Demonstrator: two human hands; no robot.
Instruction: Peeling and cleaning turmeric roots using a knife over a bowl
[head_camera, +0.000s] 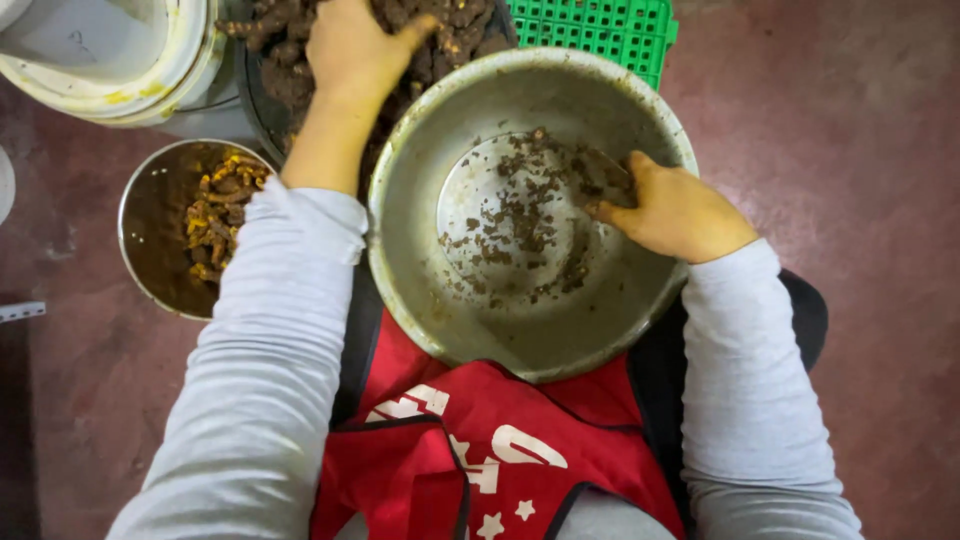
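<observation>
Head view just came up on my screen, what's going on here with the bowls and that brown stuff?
A seated person in a red apron has a large metal bowl in front of them, holding scattered brown scraps. Their right hand rests inside it, apparently gripping a brown piece. Their left hand reaches into a dark tub of muddy brown roots. A smaller steel bowl to the left holds yellow-orange pieces.

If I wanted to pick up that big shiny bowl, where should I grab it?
Probably the rolled rim of the large steel bowl, one hand at each side. The walls look smooth and sloped, so hands would likely slip; the lip gives an edge. The right hand is already inside by the right rim.
</observation>
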